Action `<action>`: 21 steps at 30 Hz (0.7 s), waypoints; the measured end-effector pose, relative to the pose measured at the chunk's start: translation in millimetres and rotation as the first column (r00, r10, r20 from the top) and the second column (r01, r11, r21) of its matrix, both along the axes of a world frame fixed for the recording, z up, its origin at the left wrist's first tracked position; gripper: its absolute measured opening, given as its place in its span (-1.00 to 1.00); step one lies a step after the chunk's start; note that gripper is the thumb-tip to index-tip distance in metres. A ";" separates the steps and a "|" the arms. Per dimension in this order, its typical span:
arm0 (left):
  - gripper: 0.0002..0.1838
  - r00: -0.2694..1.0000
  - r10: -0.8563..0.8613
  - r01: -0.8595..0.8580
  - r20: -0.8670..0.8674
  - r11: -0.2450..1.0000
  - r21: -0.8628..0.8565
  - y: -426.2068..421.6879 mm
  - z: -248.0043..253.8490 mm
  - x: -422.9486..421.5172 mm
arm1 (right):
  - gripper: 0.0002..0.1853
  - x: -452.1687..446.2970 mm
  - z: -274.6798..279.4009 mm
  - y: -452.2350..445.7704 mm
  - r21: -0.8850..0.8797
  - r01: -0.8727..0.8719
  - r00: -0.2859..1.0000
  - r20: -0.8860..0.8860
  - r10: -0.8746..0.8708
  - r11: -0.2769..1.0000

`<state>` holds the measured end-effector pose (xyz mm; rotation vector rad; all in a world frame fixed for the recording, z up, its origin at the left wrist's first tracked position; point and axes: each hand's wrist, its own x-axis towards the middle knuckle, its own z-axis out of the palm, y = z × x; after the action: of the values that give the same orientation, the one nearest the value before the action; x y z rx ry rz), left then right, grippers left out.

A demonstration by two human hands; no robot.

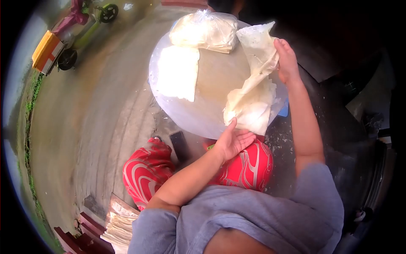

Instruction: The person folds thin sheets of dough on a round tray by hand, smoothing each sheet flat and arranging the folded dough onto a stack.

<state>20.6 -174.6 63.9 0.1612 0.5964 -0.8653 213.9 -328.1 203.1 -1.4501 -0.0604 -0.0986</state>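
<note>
A thin, cream-coloured sheet (257, 48) hangs crumpled and twisted over the right side of the round table (211, 89). My right hand (287, 61) is closed on the sheet's right edge, its upper part raised. Beneath the twist lie flat sheets (258, 114) of the same kind, near the table's front edge. My left hand (236, 140) is at that edge, palm up, fingers stretched out. Its thumb touches the near edge of the cream material. Farther left rests a flat pale stack of sheets (177, 72). Behind it stands a clear plastic bag (205, 29) full of similar sheets.
A dark phone (179, 145) is below the table, beside my red-trousered knees (249, 167). Another stack of sheets (120, 228) sits at lower left. A green scooter (86, 34) and an orange-and-white box (46, 51) stand at upper left. Something blue (284, 109) shows past the table's right edge.
</note>
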 end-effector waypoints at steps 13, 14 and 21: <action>-0.58 0.873 0.244 -0.145 0.421 0.956 -0.254 -19.4 79.9 4.9 | -0.78 -139.5 171.6 -104.1 0.324 -0.343 0.892 0.408 0.197 0.882; -0.60 0.879 0.252 -0.201 0.404 0.966 -0.165 -9.7 85.2 9.0 | -0.80 -135.3 168.4 -106.1 0.332 -0.322 0.902 0.393 0.180 0.887; -0.79 0.739 0.535 -0.642 0.409 0.743 0.187 96.5 110.8 99.1 | -0.74 -64.8 127.3 -91.9 0.532 -0.131 0.977 0.211 0.019 0.837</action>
<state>119.8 -78.1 174.7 0.3777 0.4219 -0.0897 149.2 -420.0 330.4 -0.8589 -0.2351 -0.1802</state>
